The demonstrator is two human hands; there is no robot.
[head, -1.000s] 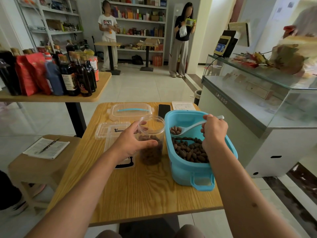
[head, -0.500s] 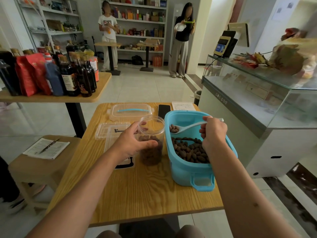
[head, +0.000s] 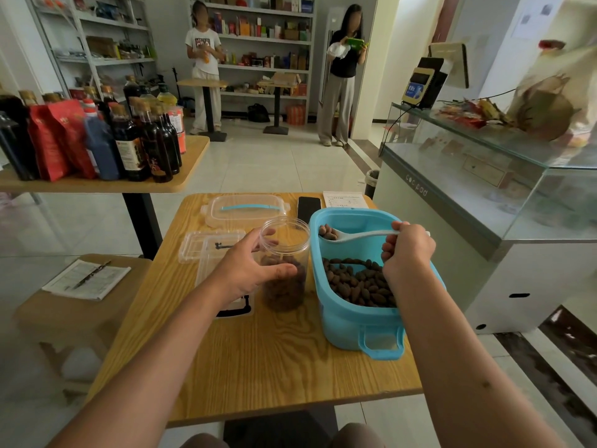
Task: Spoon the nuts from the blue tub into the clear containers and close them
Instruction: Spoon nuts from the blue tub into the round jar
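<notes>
A blue tub [head: 347, 321] of brown nuts [head: 355, 282] stands on the right of the wooden table [head: 258, 360]. My right hand [head: 407, 250] grips the handle of a white spoon [head: 358, 235], whose bowl carries a few nuts above the tub's far left corner. Just left of the tub stands an open clear round jar [head: 284, 266], about half full of nuts. My left hand [head: 248, 270] holds it, thumb in front and fingers behind.
A clear lid with a blue handle [head: 244, 208], a phone [head: 308, 206] and a paper sheet [head: 344, 199] lie at the table's far edge. Flat clear containers [head: 210, 245] lie left of the jar. A glass counter [head: 484, 176] stands right; a bottle-laden table [head: 97, 185] left.
The loaded spoon has risen out of the nuts and moved left toward the jar's rim. My left hand has kept its hold on the jar.
</notes>
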